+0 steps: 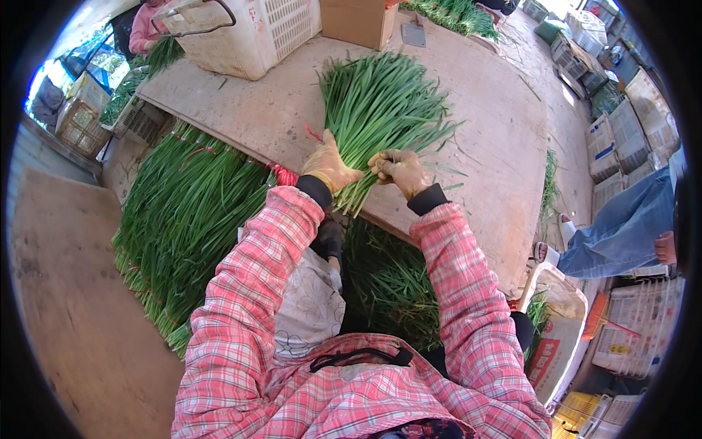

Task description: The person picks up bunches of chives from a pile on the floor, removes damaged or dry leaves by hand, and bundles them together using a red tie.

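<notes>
A large loose bunch of garlic chives (pixel 384 106) lies on the wooden table (pixel 497 161), leaf tips fanned away from me and pale stalk ends over the near edge. My left hand (pixel 330 167), in a yellowish glove, grips the left side of the bunch near its base. My right hand (pixel 402 171), also gloved, has its fingers pinched together at the right side of the stalks; what they hold is too small to make out. A cluster of red ties (pixel 284 174) hangs at the table edge beside my left wrist.
Stacked tied chive bundles (pixel 194 212) stand left below the table; more loose greens (pixel 391 274) lie beneath it. A white crate (pixel 248 40) and cardboard box (pixel 358 22) occupy its far side. One person in pink (pixel 144 29) is at far left, another in jeans (pixel 621 223) at right.
</notes>
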### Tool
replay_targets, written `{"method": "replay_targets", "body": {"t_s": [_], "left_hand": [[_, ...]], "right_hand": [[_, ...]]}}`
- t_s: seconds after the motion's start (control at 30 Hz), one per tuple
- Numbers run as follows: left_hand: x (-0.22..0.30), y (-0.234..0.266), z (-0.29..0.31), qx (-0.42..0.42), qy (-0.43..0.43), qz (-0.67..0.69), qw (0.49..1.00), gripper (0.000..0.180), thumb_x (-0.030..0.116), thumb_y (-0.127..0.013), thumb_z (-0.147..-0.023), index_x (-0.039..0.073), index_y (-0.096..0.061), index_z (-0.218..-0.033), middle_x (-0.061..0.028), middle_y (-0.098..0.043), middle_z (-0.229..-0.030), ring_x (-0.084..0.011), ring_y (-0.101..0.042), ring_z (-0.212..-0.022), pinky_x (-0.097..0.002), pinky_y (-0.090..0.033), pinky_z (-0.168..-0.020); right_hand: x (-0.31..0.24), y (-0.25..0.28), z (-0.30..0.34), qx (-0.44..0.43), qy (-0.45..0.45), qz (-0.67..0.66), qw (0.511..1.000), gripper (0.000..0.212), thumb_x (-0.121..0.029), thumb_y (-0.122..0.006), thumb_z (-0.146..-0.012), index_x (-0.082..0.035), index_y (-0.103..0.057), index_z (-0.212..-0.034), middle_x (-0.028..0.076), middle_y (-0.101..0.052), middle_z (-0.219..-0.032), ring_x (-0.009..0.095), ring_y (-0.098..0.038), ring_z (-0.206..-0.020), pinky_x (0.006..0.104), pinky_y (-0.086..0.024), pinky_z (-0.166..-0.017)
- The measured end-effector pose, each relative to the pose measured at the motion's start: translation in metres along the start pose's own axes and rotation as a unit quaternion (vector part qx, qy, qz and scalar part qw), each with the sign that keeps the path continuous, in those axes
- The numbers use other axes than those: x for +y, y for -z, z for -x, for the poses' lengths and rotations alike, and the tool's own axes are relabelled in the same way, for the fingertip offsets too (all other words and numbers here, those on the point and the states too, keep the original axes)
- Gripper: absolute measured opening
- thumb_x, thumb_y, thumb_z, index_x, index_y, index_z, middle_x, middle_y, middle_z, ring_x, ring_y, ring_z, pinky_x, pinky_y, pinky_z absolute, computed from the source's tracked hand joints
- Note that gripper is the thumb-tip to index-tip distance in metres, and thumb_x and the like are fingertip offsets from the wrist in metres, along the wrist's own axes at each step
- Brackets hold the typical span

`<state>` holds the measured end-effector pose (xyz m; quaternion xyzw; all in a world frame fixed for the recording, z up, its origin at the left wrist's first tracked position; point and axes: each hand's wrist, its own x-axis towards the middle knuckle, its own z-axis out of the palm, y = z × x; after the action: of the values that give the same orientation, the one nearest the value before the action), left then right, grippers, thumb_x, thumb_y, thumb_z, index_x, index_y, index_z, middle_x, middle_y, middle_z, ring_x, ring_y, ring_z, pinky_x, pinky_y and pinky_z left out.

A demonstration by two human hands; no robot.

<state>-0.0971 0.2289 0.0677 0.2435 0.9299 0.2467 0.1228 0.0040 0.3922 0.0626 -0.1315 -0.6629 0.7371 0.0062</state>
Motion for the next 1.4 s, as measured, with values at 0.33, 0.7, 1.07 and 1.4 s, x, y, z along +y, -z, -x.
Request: {"method": "replay_targets", "body": {"t_s": [0.33, 0.7, 1.07, 1.4], "left_hand": [[-0.006, -0.002, -0.004, -0.058, -0.012, 0.004, 0.998, 0.122, 0.044, -0.079, -0.060, -0.009, -0.004, -0.139, -0.0338, -0.032, -0.134, -0.0371, -0.043, -0.122, -0.0371, -0.038, -0.099], [-0.049, 0.026, -0.041, -0.158, -0.073, 0.101, 0.980, 0.102, 0.052, -0.074, -0.065, -0.012, -0.028, -0.130, -0.0240, -0.052, -0.116, -0.0288, -0.055, -0.105, -0.0338, -0.047, -0.084], [-0.106, 0.011, -0.109, 0.025, 0.185, 0.400, 0.897, 0.028, 0.031, -0.058, -0.086, 0.003, -0.056, -0.087, -0.0111, -0.058, -0.073, -0.0219, -0.054, -0.052, -0.0329, -0.043, -0.043], [-0.117, -0.003, -0.127, -0.105, 0.200, 0.486, 0.844, 0.015, 0.019, -0.055, -0.082, 0.006, -0.062, -0.082, -0.0010, -0.056, -0.063, -0.0148, -0.051, -0.051, -0.0276, -0.043, -0.049]], "right_hand": [[0.004, -0.005, 0.014, 0.105, 0.072, -0.063, 0.990, 0.015, -0.003, -0.060, -0.084, 0.009, -0.059, -0.094, 0.006, -0.061, -0.073, 0.012, -0.059, -0.064, 0.0226, -0.050, -0.060], [-0.012, -0.049, -0.039, 0.056, 0.063, 0.130, 0.988, 0.014, -0.006, -0.062, -0.083, 0.004, -0.062, -0.093, 0.003, -0.060, -0.072, 0.008, -0.051, -0.059, 0.0223, -0.042, -0.054], [-0.012, -0.043, -0.034, 0.049, 0.044, 0.070, 0.995, 0.009, -0.003, -0.058, -0.086, 0.004, -0.061, -0.092, 0.003, -0.060, -0.073, 0.007, -0.052, -0.058, 0.0192, -0.041, -0.049], [-0.010, -0.040, -0.035, 0.040, 0.038, 0.056, 0.997, 0.012, -0.004, -0.058, -0.087, 0.004, -0.060, -0.096, 0.005, -0.062, -0.079, 0.008, -0.053, -0.064, 0.0210, -0.043, -0.054]]}}
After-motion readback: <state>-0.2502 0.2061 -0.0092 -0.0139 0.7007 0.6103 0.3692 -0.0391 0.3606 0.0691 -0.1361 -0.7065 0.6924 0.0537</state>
